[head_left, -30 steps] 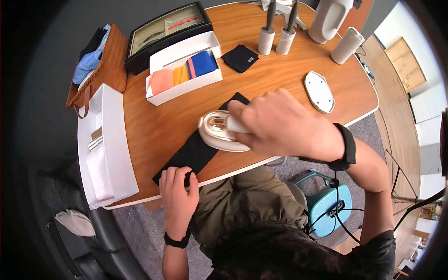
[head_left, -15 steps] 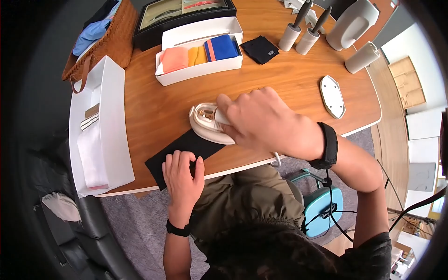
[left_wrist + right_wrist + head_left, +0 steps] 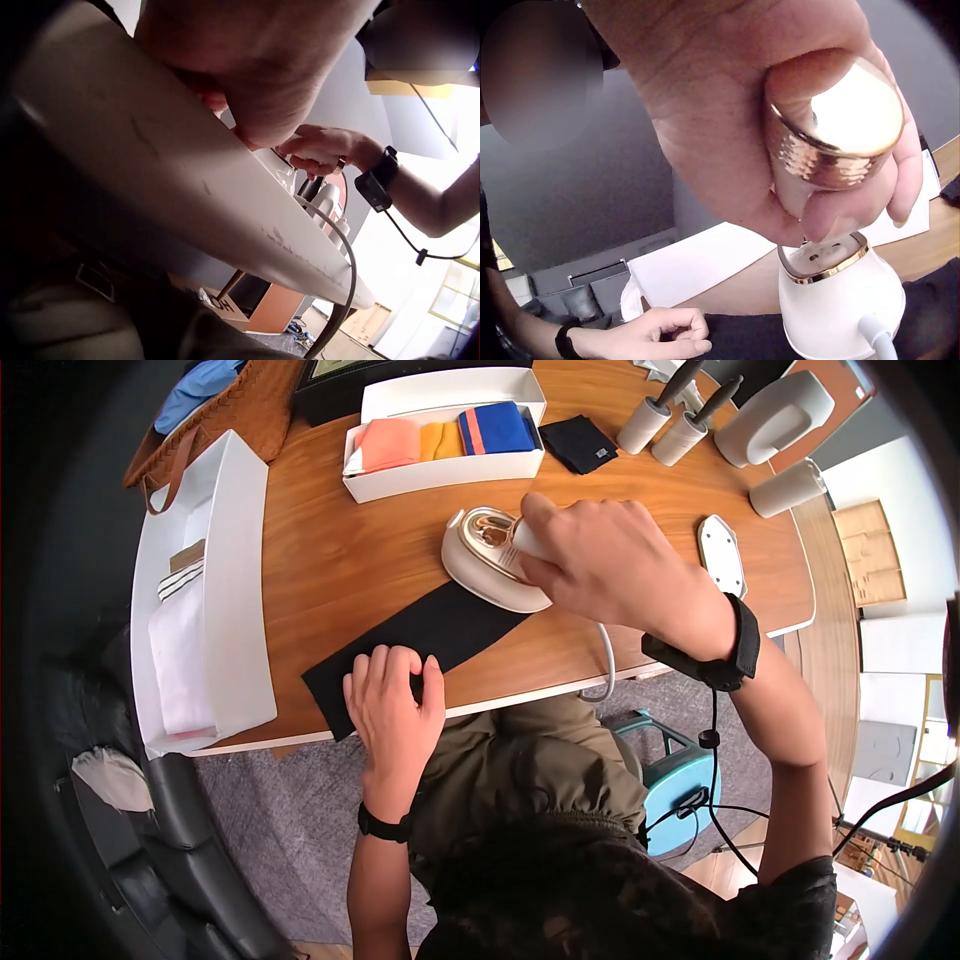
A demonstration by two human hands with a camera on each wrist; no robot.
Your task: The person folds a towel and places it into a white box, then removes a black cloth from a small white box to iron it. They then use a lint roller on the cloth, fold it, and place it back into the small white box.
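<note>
My right hand (image 3: 625, 565) grips the handle of a small white iron (image 3: 490, 585) with gold trim. The iron overlaps the far part of a long black cloth strip (image 3: 430, 625) in the head view. In the right wrist view, fingers wrap round the handle, whose gold end cap (image 3: 836, 120) faces the camera; the white iron body (image 3: 840, 307) stands below. My left hand (image 3: 393, 700) rests on the near part of the strip by the table edge, fingers relaxed and slightly bent.
Left stands a long white box (image 3: 235, 580) with folded cloth; behind, a white box (image 3: 440, 482) holds coloured folded cloths. A black folded cloth (image 3: 578, 444), two lint rollers (image 3: 645, 425), a grey-white jug (image 3: 775, 420) and a white oval plate (image 3: 722, 555) are farther right. The iron's cord (image 3: 608, 660) hangs over the edge.
The iron first slid toward my left hand, then away toward the strip's far part. My left hand stays on the strip's near part. The head view has shifted, so the table sits higher.
</note>
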